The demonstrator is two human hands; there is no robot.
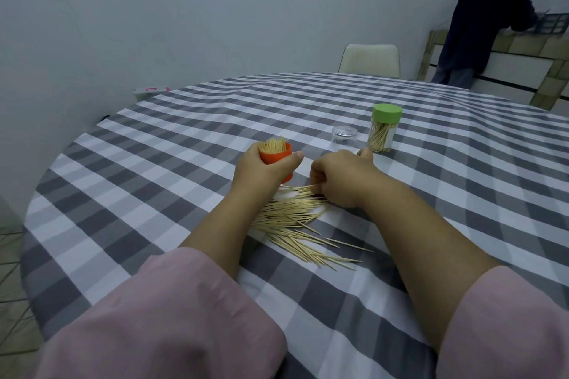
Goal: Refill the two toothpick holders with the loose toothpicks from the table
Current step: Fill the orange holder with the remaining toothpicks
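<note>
A left hand (264,171) grips the orange holder (275,155) (already bristling with picks) on the checked tablecloth (184,163). The right hand (341,178) pinches loose toothpicks (295,218) from the near pile; the green-capped holder (383,128) stands far right.

One head-worn camera looks forward and down from just behind the fingers (317,177), close over the table (184,132); its wide lens seemingly bends the far edge.
</note>
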